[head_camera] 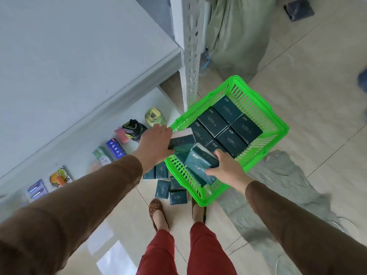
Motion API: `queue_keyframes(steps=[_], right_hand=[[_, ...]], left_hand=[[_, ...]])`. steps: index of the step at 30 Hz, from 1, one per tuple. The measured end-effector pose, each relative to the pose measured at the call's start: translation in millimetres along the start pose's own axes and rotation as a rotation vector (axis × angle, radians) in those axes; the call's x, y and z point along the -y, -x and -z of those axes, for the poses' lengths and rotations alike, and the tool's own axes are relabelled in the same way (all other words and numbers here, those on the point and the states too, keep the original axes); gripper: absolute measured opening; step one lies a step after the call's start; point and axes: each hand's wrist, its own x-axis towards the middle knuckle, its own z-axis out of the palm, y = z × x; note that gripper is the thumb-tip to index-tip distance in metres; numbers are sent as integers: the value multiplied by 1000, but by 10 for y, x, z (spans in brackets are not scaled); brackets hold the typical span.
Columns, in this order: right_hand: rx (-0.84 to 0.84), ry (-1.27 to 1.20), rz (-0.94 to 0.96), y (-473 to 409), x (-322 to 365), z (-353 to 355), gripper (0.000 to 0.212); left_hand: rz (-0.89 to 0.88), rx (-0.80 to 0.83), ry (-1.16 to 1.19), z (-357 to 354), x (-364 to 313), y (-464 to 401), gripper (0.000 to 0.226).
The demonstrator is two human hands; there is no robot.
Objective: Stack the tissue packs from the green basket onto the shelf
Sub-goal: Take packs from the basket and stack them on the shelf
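Observation:
A bright green basket [264, 114] stands on the floor, holding several dark green tissue packs [228, 124] laid flat. My left hand [156, 143] grips one dark pack [181, 140] at the basket's left rim. My right hand [228, 169] holds another pack [200, 161], tilted up at the basket's near corner. Several more dark packs [170, 189] lie on the floor just left of the basket. The white shelf board [69, 56] fills the upper left, with its perforated post [191, 56] beside the basket.
On the lower shelf board [123, 108] stand a green bottle [154, 117], a black bottle [134, 129], small boxes [115, 148] and printed packets [57, 178]. A pale sack [238, 36] leans behind the post. Crumpled plastic [278, 175] lies right of the basket. My feet [156, 213] stand below.

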Motion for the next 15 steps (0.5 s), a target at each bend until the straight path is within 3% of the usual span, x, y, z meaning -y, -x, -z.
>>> queue_keyframes(steps=[3, 9, 15], right_hand=[[27, -47, 219, 407, 540, 413, 42], [184, -128, 495, 1131, 1841, 739, 69], [332, -287, 675, 1489, 3326, 346, 36]], left_hand=[[216, -74, 270, 471, 275, 756, 46], [589, -191, 593, 1109, 1055, 2470, 43], [828, -377, 830, 1260, 2054, 3952, 41]])
